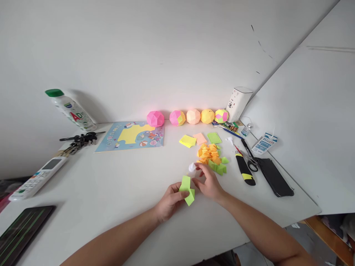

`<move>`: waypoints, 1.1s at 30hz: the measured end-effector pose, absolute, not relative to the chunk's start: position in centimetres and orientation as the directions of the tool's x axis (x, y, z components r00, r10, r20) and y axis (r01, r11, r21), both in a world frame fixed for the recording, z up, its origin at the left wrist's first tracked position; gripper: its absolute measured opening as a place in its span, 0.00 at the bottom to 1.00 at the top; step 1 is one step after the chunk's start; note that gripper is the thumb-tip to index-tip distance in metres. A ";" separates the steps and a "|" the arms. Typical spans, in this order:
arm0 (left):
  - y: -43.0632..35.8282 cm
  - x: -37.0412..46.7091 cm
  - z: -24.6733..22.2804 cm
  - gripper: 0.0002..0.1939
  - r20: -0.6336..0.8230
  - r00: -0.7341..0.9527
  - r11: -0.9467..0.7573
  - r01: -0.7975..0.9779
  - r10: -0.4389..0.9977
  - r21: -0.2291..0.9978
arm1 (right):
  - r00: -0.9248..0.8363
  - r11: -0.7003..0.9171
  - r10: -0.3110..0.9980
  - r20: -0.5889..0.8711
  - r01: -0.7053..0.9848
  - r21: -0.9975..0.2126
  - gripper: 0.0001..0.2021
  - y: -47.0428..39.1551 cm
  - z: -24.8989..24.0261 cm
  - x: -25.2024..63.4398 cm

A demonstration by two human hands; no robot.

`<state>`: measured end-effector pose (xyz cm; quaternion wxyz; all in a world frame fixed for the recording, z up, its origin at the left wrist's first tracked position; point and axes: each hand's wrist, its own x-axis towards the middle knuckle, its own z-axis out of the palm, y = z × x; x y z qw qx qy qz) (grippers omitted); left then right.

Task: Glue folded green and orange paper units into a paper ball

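Observation:
My left hand point(170, 200) is closed on a folded light-green paper piece point(186, 183), its thumb pressed over the middle. One flap of the piece points up and another points down to the right. Just beyond it stands a small bottle with a white nozzle point(192, 167); its lower part is hard to make out. My right hand point(208, 181) is beside this bottle with thumb and fingers apart, a fingertip close to the nozzle. Whether that finger touches it, I cannot tell. Past the right hand lie a pile of folded orange paper pieces point(208, 152) and several folded green pieces point(221, 169).
Faceted paper balls point(193, 116) line the wall. Yellow point(188, 141), peach and green sticky-note stacks lie before them. A utility knife point(245, 170), scissors point(252, 164) and black pouch point(274, 176) are right; a remote point(39, 178), tablet point(24, 232) and white bottle point(73, 112) left.

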<state>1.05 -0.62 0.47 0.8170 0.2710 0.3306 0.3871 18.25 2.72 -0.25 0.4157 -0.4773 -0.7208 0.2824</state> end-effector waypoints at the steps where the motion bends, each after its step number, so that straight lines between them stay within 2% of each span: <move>1: -0.6 1.1 0.5 0.11 -0.319 0.492 0.552 -0.456 0.810 0.698 | -0.229 0.385 0.923 0.310 0.482 -0.788 0.21 2.9 -0.5 18.1; 5: -0.5 1.0 0.5 0.11 -0.301 0.510 0.551 -0.460 0.806 0.696 | -0.290 0.398 0.915 0.282 0.517 -0.758 0.18 3.5 -0.7 17.6; 10: -0.4 0.9 0.5 0.10 -0.303 0.512 0.554 -0.458 0.804 0.695 | -0.288 0.482 0.875 0.389 0.449 -0.752 0.18 3.2 1.2 18.6; 13: -0.3 0.9 0.5 0.10 -0.307 0.524 0.565 -0.453 0.794 0.689 | -0.225 0.442 0.897 0.381 0.414 -0.796 0.20 2.6 2.7 19.8; 17: -0.2 0.8 0.3 0.10 -0.310 0.542 0.581 -0.450 0.781 0.678 | -0.110 0.346 0.938 0.329 0.267 -0.899 0.19 1.8 4.3 20.9; 25: 0.0 0.7 0.5 0.09 -0.304 0.577 0.598 -0.430 0.758 0.676 | 0.015 0.365 0.929 0.370 0.138 -0.921 0.10 0.4 6.1 21.7; 29: 0.1 0.7 0.7 0.09 -0.302 0.585 0.605 -0.434 0.753 0.667 | -0.018 0.366 0.930 0.368 0.147 -0.919 0.11 -0.2 6.1 21.8; 33: 0.1 0.6 0.6 0.10 -0.336 0.573 0.621 -0.421 0.747 0.661 | -0.065 0.312 0.950 0.305 0.216 -0.925 0.11 -0.7 6.3 21.3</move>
